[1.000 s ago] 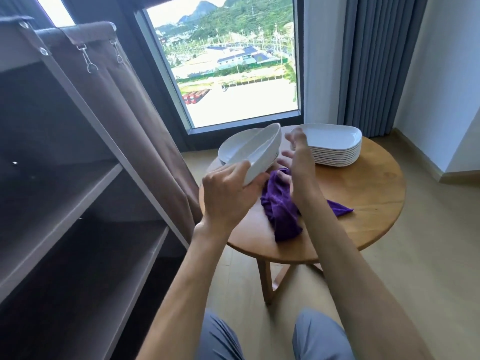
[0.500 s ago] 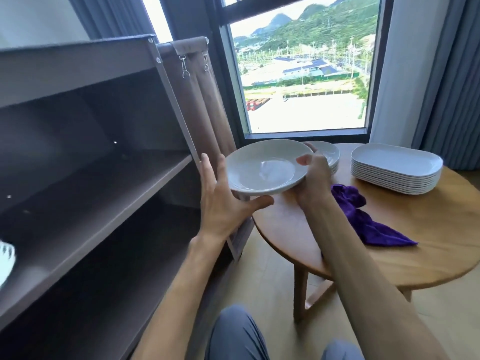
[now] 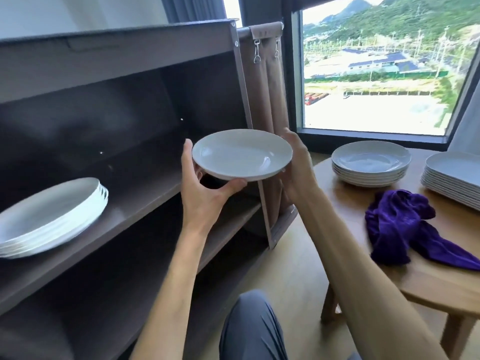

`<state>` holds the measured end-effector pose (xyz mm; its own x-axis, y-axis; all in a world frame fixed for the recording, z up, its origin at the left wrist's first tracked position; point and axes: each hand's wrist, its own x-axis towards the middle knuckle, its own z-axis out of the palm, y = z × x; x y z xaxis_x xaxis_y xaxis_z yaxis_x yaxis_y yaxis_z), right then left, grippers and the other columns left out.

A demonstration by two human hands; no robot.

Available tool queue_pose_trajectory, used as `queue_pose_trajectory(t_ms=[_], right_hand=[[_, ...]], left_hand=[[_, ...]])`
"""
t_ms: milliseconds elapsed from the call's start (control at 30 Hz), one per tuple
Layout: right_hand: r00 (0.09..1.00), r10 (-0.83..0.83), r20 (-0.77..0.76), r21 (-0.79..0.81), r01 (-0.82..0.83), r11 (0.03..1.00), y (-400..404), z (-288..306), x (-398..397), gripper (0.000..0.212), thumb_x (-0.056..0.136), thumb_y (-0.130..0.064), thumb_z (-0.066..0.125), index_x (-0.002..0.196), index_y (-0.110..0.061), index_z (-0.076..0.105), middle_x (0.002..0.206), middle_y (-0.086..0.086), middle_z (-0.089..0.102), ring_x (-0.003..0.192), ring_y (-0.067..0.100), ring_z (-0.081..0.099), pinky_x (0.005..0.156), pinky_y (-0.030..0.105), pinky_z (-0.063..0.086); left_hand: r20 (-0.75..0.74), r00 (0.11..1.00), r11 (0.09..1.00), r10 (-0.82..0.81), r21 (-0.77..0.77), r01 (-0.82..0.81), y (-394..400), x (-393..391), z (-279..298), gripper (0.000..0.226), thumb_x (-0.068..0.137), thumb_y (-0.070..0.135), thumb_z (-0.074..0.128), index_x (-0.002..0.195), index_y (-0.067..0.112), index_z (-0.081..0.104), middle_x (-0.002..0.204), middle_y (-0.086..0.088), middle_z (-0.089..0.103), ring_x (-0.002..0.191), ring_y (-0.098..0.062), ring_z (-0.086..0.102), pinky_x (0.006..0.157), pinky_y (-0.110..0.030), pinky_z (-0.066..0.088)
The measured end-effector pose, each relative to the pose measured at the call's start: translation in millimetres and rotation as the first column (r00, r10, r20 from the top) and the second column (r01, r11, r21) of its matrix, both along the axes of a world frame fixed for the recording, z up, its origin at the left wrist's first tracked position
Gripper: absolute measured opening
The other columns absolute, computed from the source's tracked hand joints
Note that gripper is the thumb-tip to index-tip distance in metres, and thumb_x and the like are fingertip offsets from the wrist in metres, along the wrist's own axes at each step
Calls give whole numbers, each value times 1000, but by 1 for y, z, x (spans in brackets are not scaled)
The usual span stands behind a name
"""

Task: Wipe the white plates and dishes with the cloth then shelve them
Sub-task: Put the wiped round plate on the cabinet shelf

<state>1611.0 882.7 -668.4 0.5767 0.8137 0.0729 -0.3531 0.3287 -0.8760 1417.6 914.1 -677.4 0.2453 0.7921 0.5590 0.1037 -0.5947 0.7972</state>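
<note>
From the head camera, a white plate (image 3: 242, 154) is held level in the air between both hands, just in front of the open dark-brown shelf unit (image 3: 145, 188) and near its right upright. The left hand (image 3: 205, 189) grasps the plate's near-left rim, thumb curled under the front edge and fingers up behind it. The right hand (image 3: 298, 167) cups the right rim, fingers wrapped round the far side.

On the middle shelf, well to the left, a stack of white plates (image 3: 52, 216) sits near the front edge, somewhat blurred. The shelf below it lies in shadow. A brown fabric cover (image 3: 262, 81) hangs bunched at the unit's right end, clipped to a rail by metal hooks.

To the right stands a round wooden table (image 3: 405, 276). On it, a stack of round plates (image 3: 370, 162) sits toward the window, a stack of squarer white dishes (image 3: 454, 178) lies just beside it at the frame's edge, and a crumpled purple cloth (image 3: 405, 229) lies nearer the person, apart from both hands.

Beyond the table a large window (image 3: 376, 74) shows buildings and green hills in daylight. The floor (image 3: 293, 268) is pale wood, and grey-trousered knees (image 3: 249, 328) show at the bottom.
</note>
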Motion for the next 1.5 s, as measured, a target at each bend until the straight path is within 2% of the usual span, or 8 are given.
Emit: queue_pose_trajectory(t_ms=[100,400,567,767,933,1167,1333,1500], right_hand=[[999,36,6,20,-36,999,21,10,-33,49,98,-51,50,123,-10,64,120,13,70,114,30,66,104,51,52],[961,257,102,-36,-254,966,80,37,-134,61,75,-64,62,115,-19,70,111,2,75,108,24,69,106,49,49],[907,377,188,-16,-381,924,109,47,-189,58,75,-64,66,113,-22,73,108,-4,76,109,18,68,105,42,49],[825,482,294,3,-505,863,136,56,-249,36,89,-50,68,106,-19,76,101,-2,79,98,11,73,82,20,52],[762,553,336,-39,-576,817,148,49,-284,31,90,-47,69,100,-20,77,94,-5,79,85,-1,73,67,8,48],[754,573,321,-95,-576,812,167,29,-310,49,86,-49,73,122,-17,71,110,-4,76,107,8,69,103,28,49],[739,596,314,-134,-587,799,170,24,-315,84,74,-61,77,140,-13,58,121,-3,72,112,9,66,106,29,48],[742,591,316,-117,-588,801,171,21,-314,83,74,-61,77,140,-13,59,124,-5,70,117,8,64,105,26,45]], left_hand=[[-16,994,993,110,51,-109,3,-31,8,132,61,53,93,163,35,12,163,20,27,150,0,26,122,-24,25],[-60,897,895,438,121,-429,15,-132,32,144,54,69,90,164,29,7,170,8,21,143,10,13,111,-9,13],[-34,806,800,592,150,-581,18,-180,36,146,51,81,83,164,26,10,168,6,27,151,-2,19,122,-26,20],[6,714,706,700,142,-694,26,-240,36,136,53,78,85,162,35,16,134,63,16,137,20,14,104,2,14],[78,696,695,714,40,-718,31,-272,36,135,51,77,85,162,32,22,166,17,26,130,33,17,104,7,16],[-28,671,666,741,-105,-739,44,-295,20,137,55,60,92,164,35,13,169,9,22,152,-7,20,112,-22,17],[-44,684,667,728,-182,-722,42,-297,14,146,45,73,81,165,27,12,168,2,27,155,-17,25,116,-28,22],[-115,673,654,730,-166,-738,39,-297,17,146,47,78,76,165,23,10,168,0,30,155,-20,25,123,-38,24]])
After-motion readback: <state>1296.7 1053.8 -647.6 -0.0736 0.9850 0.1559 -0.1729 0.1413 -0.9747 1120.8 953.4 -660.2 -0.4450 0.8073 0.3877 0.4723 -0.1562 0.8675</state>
